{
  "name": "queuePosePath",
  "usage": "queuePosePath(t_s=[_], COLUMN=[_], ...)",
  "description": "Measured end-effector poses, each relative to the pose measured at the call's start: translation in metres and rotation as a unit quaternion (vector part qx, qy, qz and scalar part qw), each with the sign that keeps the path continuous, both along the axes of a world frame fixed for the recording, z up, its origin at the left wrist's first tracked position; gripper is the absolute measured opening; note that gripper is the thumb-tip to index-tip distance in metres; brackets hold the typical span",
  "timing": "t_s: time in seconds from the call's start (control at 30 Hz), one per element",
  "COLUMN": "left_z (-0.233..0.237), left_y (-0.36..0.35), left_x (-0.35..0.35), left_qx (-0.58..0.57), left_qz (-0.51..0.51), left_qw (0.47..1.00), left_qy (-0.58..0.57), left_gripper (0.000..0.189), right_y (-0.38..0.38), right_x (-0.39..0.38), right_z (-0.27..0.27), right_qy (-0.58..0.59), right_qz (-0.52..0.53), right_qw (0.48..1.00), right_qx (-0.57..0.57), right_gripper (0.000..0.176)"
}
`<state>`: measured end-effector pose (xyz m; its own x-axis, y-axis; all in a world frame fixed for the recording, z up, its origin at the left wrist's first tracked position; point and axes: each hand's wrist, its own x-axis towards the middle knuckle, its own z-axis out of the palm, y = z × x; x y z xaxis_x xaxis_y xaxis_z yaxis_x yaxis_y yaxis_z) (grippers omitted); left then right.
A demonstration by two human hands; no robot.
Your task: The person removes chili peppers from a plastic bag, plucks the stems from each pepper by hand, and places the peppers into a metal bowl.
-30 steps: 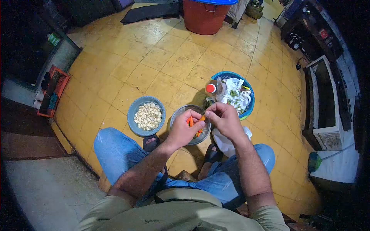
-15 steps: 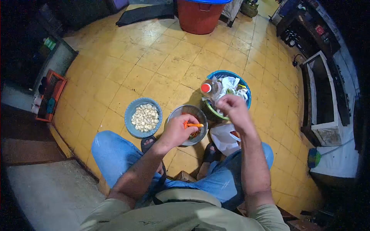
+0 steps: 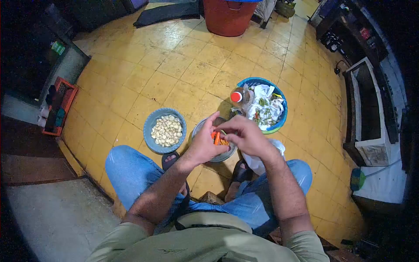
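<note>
My left hand (image 3: 204, 143) is over the grey bowl (image 3: 194, 132), its fingers and thumb spread apart. Orange-red chili peppers (image 3: 217, 139) show between my two hands, in or just above that bowl. My right hand (image 3: 251, 136) reaches in from the right, thumb and fingertips pinched at a chili with a greenish stem end; the fingers partly cover it. To the left stands a blue-grey bowl (image 3: 146, 135) with many peeled, pale garlic-like cloves (image 3: 166, 131).
A blue basket (image 3: 284, 107) at the right holds white plastic, green scraps and a red-capped bottle (image 3: 236, 97). A white bag (image 3: 255, 162) lies by my right foot. Farther off are a red tub (image 3: 227, 19), an orange crate (image 3: 65, 105) and a wooden frame (image 3: 371, 144).
My right hand has moved from beside the basket down and left to the chilies. My left hand has opened its pinch on the orange chili and spread its fingers.
</note>
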<state>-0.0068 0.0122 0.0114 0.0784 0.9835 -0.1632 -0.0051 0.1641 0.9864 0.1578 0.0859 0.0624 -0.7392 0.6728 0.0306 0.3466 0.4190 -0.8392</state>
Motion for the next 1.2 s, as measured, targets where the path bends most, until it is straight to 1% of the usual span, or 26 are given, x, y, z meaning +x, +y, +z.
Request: queuePosePath(t_s=[0.03, 0.1, 0.13, 0.17, 0.23, 0.27, 0.3, 0.33, 0.37, 0.43, 0.5, 0.57, 0.63, 0.67, 0.73, 0.77, 0.83, 0.9, 0.97, 1.0, 1.03, 1.07, 1.1, 1.13, 1.17, 1.2], left_z=[0.001, 0.008, 0.01, 0.009, 0.006, 0.006, 0.006, 0.007, 0.007, 0.007, 0.007, 0.01, 0.015, 0.016, 0.013, 0.011, 0.01, 0.01, 0.013, 0.014, 0.014, 0.014, 0.012, 0.006, 0.003, 0.005], left_y=[0.0, -0.002, -0.002, -0.002, -0.001, -0.001, 0.0, 0.0, 0.0, -0.001, 0.001, 0.002, 0.0, 0.0, -0.001, -0.001, -0.001, 0.0, 0.0, 0.0, -0.001, -0.001, 0.0, 0.001, 0.002, 0.002], left_x=[0.001, -0.001, -0.001, -0.002, -0.004, -0.004, -0.003, -0.003, -0.002, -0.001, -0.001, -0.001, -0.001, -0.001, -0.002, -0.002, -0.002, -0.001, 0.0, 0.0, -0.003, -0.005, -0.007, -0.008, -0.009, -0.01], left_qx=[0.005, -0.006, -0.017, -0.017, 0.006, 0.007, -0.003, -0.012, -0.009, -0.02, -0.007, -0.025, -0.046, -0.066, -0.061, -0.056, -0.051, -0.046, -0.062, -0.062, -0.049, -0.037, -0.036, 0.038, 0.111, 0.112], left_qz=[0.01, -0.005, -0.019, -0.019, -0.022, -0.02, -0.01, 0.0, 0.003, 0.102, 0.082, 0.116, 0.119, 0.122, 0.108, 0.095, 0.088, 0.08, 0.076, 0.073, 0.064, 0.056, 0.054, 0.042, 0.03, 0.028], left_qw=[0.999, 0.999, 0.998, 0.998, 0.994, 0.994, 0.99, 0.984, 0.984, 0.99, 0.986, 0.976, 0.972, 0.967, 0.972, 0.977, 0.979, 0.982, 0.976, 0.976, 0.984, 0.989, 0.989, 0.998, 0.987, 0.987], left_qy=[-0.046, -0.048, -0.052, -0.052, -0.107, -0.108, -0.144, -0.179, -0.179, -0.096, -0.142, -0.183, -0.199, -0.215, -0.199, -0.182, -0.174, -0.167, -0.193, -0.194, -0.161, -0.129, -0.13, -0.009, 0.112, 0.111], left_gripper=[0.101, 0.101, 0.1, 0.1, 0.085, 0.085, 0.071, 0.057, 0.057, 0.033, 0.03, 0.024, 0.022, 0.02, 0.019, 0.018, 0.018, 0.018, 0.021, 0.021, 0.02, 0.02, 0.02, 0.018, 0.016, 0.016], right_y=[-0.002, -0.003, -0.003, 0.0, 0.008, 0.011, 0.013, 0.015, 0.016, 0.014, 0.006, 0.002, 0.001, 0.001, 0.003, 0.002, -0.002, -0.004, -0.005, -0.004, -0.004, -0.002, 0.001, 0.003, 0.004, 0.004], right_x=[-0.003, -0.005, -0.004, -0.003, 0.004, 0.009, 0.011, 0.013, 0.014, 0.012, 0.006, 0.0, -0.001, -0.001, 0.0, -0.001, -0.003, -0.005, -0.005, -0.004, -0.004, -0.002, 0.001, 0.003, 0.005, 0.006], right_z=[-0.002, -0.007, -0.003, -0.004, -0.006, -0.007, -0.005, -0.002, -0.001, -0.012, -0.019, -0.022, -0.021, -0.016, -0.003, -0.006, -0.012, -0.008, -0.006, -0.007, -0.008, -0.006, -0.003, 0.0, 0.002, 0.003], right_qy=[0.001, 0.001, 0.002, 0.002, 0.023, 0.021, 0.021, 0.045, 0.069, 0.078, 0.07, 0.071, 0.028, 0.028, -0.075, -0.075, 0.096, 0.114, 0.133, 0.12, 0.106, 0.105, 0.07, 0.035, 0.034, 0.015], right_qz=[0.0, 0.05, 0.056, 0.056, 0.009, -0.038, -0.035, -0.085, -0.133, -0.136, -0.106, -0.089, -0.102, -0.103, -0.093, -0.093, -0.144, -0.157, -0.171, -0.168, -0.164, -0.166, -0.134, -0.101, -0.103, -0.084], right_qw=[1.0, 0.999, 0.998, 0.998, 1.0, 0.999, 0.999, 0.992, 0.977, 0.974, 0.966, 0.972, 0.973, 0.973, 0.988, 0.988, 0.975, 0.974, 0.971, 0.978, 0.981, 0.98, 0.988, 0.992, 0.992, 0.993], right_qx=[-0.001, 0.013, 0.021, 0.021, 0.008, -0.017, -0.015, -0.083, -0.151, -0.165, -0.224, -0.205, -0.206, -0.205, -0.098, -0.098, -0.136, -0.116, -0.096, -0.044, 0.008, 0.009, 0.039, 0.068, 0.068, 0.08], right_gripper=[0.026, 0.022, 0.017, 0.017, 0.015, 0.013, 0.013, 0.012, 0.012, 0.016, 0.016, 0.017, 0.017, 0.017, 0.011, 0.011, 0.013, 0.011, 0.01, 0.008, 0.007, 0.007, 0.007, 0.007, 0.007, 0.008])
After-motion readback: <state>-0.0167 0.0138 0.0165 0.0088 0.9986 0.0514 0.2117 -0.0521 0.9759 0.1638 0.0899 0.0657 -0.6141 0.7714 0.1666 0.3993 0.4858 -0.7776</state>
